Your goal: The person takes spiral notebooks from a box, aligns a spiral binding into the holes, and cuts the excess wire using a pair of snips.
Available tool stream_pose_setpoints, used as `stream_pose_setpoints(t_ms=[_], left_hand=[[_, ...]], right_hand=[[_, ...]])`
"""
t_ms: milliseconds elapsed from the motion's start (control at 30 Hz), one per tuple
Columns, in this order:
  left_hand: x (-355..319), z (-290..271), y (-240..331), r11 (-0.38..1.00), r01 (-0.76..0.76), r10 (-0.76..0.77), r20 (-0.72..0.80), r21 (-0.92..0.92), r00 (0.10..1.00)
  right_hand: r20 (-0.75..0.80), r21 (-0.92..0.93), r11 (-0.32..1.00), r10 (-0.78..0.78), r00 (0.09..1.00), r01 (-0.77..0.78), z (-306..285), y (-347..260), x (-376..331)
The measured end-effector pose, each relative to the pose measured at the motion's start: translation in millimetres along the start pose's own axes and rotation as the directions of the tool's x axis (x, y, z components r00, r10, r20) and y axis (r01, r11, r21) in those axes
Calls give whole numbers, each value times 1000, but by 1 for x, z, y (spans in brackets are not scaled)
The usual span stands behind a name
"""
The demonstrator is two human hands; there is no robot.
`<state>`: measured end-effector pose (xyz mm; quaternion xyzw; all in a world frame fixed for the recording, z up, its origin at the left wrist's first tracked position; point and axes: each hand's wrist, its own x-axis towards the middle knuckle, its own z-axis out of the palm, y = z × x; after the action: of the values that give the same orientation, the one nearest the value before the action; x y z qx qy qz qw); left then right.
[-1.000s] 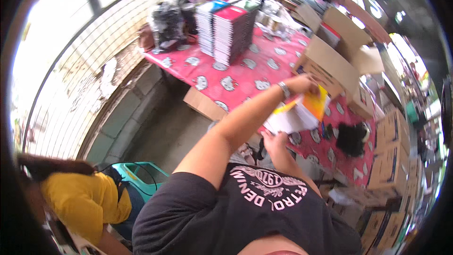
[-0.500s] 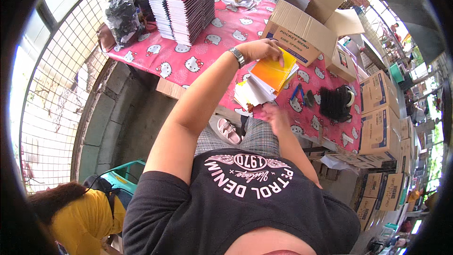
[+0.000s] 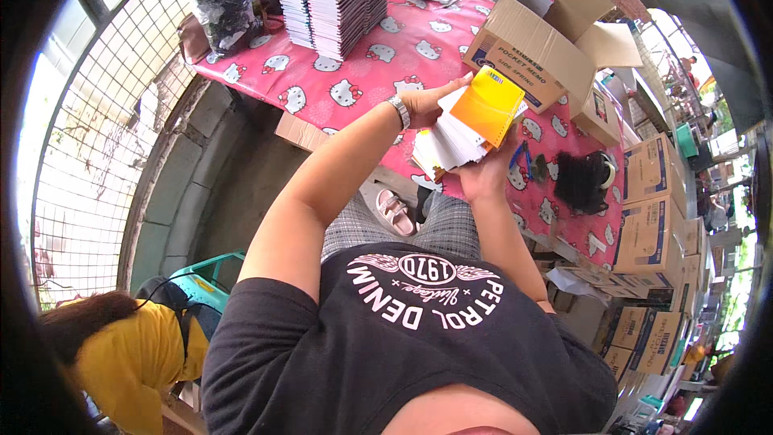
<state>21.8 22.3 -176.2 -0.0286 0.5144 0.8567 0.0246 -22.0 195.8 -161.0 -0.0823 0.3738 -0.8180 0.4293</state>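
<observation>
Between my hands is a fanned stack of loose memo sheets (image 3: 459, 141). Yellow-orange covers (image 3: 487, 109) with small holes along one edge lie on top of the white leaves. My left hand (image 3: 427, 105), with a metal watch at the wrist, grips the stack's left side, thumb up along the edge and fingers hidden behind. From below and the right, my right hand (image 3: 485, 176) clasps the stack, its fingers partly out of sight under the sheets. Blue-handled pliers (image 3: 519, 157) lie on the table beside my right hand.
The table has a pink cartoon-cat cover (image 3: 322, 97). On it stand piled spiral notebooks (image 3: 334, 12), an open cardboard box (image 3: 519, 52), a black plastic bag (image 3: 223, 16) and a black bristly bundle (image 3: 581, 183). Cartons (image 3: 648, 234) are stacked at right. A person in yellow (image 3: 137, 350) is at lower left.
My left hand has moved from the top of the covers to the stack's left side. My right hand, blurred below before, now holds the stack from underneath. The view has shifted slightly.
</observation>
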Motion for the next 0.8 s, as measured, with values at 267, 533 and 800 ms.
stream_pose_setpoints(t_ms=[267,533,800], left_hand=[[4,3,13,996,88,-87,-2,8,996],[-8,6,-1,996,-70,66,-63,-62,996],[-36,9,-127,941,-68,-190,-685,-332,703]], right_hand=[[38,57,998,-19,999,17,-19,18,31],[89,-11,999,41,995,-40,-36,11,18],[-207,-477,879,-98,974,-13,-130,-34,84]])
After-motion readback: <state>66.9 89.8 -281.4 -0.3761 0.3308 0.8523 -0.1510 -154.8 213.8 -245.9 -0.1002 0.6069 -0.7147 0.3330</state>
